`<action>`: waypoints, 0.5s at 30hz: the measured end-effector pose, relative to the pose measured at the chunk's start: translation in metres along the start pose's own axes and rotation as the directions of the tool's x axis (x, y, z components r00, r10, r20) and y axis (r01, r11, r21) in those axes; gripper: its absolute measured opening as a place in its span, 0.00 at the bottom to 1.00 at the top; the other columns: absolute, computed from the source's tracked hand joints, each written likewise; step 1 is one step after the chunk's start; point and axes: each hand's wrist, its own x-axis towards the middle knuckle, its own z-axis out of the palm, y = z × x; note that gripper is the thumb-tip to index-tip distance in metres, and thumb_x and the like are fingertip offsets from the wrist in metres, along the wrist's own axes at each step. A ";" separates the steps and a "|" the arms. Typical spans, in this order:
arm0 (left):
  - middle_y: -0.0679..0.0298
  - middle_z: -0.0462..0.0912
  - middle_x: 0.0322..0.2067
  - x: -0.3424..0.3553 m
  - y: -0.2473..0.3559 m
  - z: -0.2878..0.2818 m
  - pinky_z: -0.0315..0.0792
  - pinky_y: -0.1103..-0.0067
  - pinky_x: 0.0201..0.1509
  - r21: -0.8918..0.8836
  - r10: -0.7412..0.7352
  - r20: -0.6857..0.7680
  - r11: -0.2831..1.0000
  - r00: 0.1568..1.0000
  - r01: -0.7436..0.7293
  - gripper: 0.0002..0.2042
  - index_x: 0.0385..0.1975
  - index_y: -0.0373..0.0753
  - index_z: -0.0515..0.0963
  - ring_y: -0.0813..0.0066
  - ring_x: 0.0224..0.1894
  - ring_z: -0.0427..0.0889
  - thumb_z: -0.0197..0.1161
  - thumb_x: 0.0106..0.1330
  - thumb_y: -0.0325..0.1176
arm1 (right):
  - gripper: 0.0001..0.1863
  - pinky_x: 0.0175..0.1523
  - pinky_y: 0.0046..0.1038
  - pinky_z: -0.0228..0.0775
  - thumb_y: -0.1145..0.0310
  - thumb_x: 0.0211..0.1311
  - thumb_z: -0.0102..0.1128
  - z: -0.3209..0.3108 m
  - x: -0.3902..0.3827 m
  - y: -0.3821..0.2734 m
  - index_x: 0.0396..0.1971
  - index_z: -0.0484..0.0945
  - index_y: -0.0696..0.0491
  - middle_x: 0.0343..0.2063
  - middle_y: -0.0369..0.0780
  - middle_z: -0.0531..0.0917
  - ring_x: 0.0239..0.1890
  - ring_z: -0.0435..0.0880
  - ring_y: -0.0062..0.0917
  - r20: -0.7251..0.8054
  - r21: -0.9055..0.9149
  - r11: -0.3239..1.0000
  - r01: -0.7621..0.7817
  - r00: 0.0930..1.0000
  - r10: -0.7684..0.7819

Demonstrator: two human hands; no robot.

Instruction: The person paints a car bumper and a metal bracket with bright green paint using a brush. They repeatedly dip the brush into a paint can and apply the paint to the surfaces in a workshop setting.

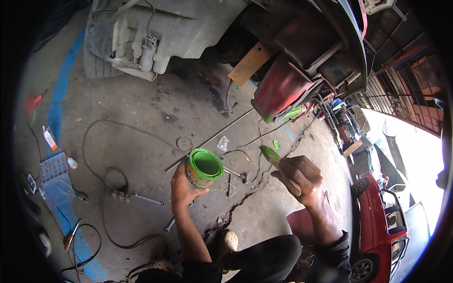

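Note:
My left hand (185,185) grips an open can of green paint (204,175), tilted so its inside shows. To the right, my right hand (302,177) is closed around the handle of a paintbrush (272,155) with green-coated bristles, held apart from the can. Above both hands hangs a red vehicle part (281,85) with green patches along its lower end. A small green disc (276,144), perhaps the can's lid, lies on the floor beyond the brush.
A grey vehicle underside (155,28) with a tyre spans the top. Cables, wrenches (148,198), rods and a clear parts case (55,179) lie on the cracked concrete floor (127,99). A red pickup (380,221) stands at right. My feet and knee are at the bottom.

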 end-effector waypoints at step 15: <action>0.52 0.78 0.49 0.008 -0.001 -0.011 0.71 0.65 0.57 -0.024 0.035 0.034 0.999 0.999 -0.034 0.50 0.56 0.37 0.66 0.54 0.53 0.77 0.81 0.22 0.29 | 0.12 0.28 0.29 0.74 0.79 0.46 0.70 0.039 0.075 0.006 0.31 0.77 0.53 0.28 0.38 0.82 0.26 0.82 0.30 -0.202 -0.200 0.975 -0.094 0.978 0.052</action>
